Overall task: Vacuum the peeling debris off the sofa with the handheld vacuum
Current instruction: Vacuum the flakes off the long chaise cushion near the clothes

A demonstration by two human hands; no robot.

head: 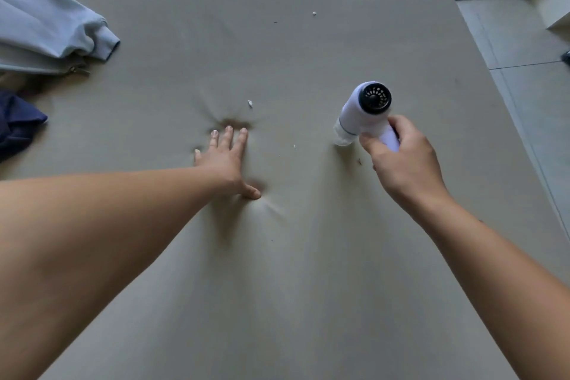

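- The right hand gripped a white handheld vacuum, its clear nozzle touching the taupe fabric sofa cushion.
- The left hand pressed flat, fingers spread, denting the cushion.
- White peeling flakes lay between them.
- A grey sweatshirt lay far left.

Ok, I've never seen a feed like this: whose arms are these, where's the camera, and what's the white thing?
No machine here: a person's bare arms, seen from one camera on their head, looking down. The left hand presses flat into the sofa, denting it. The right hand grips the white vacuum, its clear tip down at the fabric. Small debris flakes lie between the hands and farther off. A grey garment and a blue cloth lie at the left.
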